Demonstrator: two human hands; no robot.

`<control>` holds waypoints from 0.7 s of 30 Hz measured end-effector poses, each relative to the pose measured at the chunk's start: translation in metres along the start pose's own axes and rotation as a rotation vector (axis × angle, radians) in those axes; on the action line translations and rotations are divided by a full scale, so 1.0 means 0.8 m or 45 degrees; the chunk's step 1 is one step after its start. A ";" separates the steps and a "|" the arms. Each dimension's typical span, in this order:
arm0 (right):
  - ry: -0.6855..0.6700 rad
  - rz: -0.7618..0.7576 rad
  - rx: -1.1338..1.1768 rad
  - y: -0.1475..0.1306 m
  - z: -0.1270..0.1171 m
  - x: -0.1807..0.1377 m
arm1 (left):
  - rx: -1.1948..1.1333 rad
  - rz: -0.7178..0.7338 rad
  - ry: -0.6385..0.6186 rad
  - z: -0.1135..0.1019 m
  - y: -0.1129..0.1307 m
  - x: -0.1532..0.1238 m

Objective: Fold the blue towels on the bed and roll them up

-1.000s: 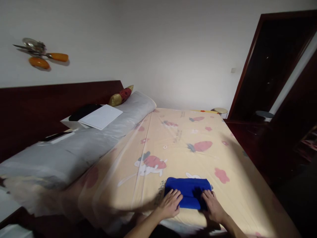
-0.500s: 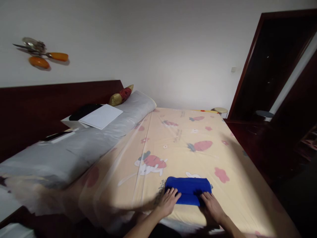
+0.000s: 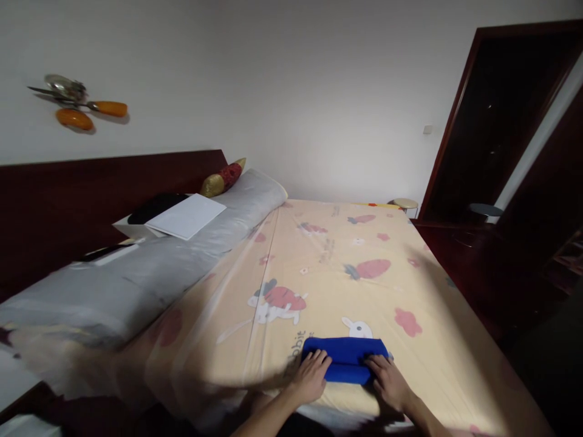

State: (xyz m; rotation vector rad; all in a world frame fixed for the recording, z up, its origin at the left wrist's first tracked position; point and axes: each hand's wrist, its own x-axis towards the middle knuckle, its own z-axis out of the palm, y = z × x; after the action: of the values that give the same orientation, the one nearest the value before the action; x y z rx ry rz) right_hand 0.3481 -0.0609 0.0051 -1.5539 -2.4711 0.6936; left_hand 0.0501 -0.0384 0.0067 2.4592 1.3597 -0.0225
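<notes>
A folded blue cloth (image 3: 346,355) lies near the front edge of a bed with a yellow strawberry-print sheet (image 3: 328,267). My left hand (image 3: 312,376) rests flat on the cloth's left end, fingers spread. My right hand (image 3: 387,379) lies flat on its right end, fingers stretched out. Both forearms reach in from the bottom of the view. The cloth's near edge is partly hidden under my fingers.
A long grey bolster (image 3: 150,267) runs along the dark wooden headboard (image 3: 91,194), bearing a white sheet of paper (image 3: 186,215) and a dark object. A red-gold cushion (image 3: 223,176) sits at its far end. A dark wooden door frame (image 3: 483,121) and a small stool (image 3: 405,204) stand at right.
The blue cloth now looks narrower front to back, and its far edge has come nearer to me. Both hands stay pressed on its two ends. The view has tilted slightly.
</notes>
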 end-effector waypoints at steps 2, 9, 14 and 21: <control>-0.020 0.034 0.039 0.008 -0.001 -0.001 | -0.033 0.043 -0.021 -0.004 -0.006 -0.002; 0.052 0.314 -0.052 0.026 0.010 0.001 | -0.080 -0.099 -0.080 -0.021 -0.035 -0.001; 0.108 0.345 -0.120 0.021 0.008 0.004 | -0.028 -0.090 -0.056 -0.029 -0.035 -0.004; 0.083 0.037 -0.070 -0.003 -0.010 0.005 | 0.021 0.072 0.057 -0.017 -0.015 -0.001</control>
State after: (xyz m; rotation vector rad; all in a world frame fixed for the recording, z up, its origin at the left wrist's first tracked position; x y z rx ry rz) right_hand 0.3468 -0.0556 0.0126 -1.6079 -2.4450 0.5744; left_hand 0.0378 -0.0291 0.0159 2.5248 1.3120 0.0351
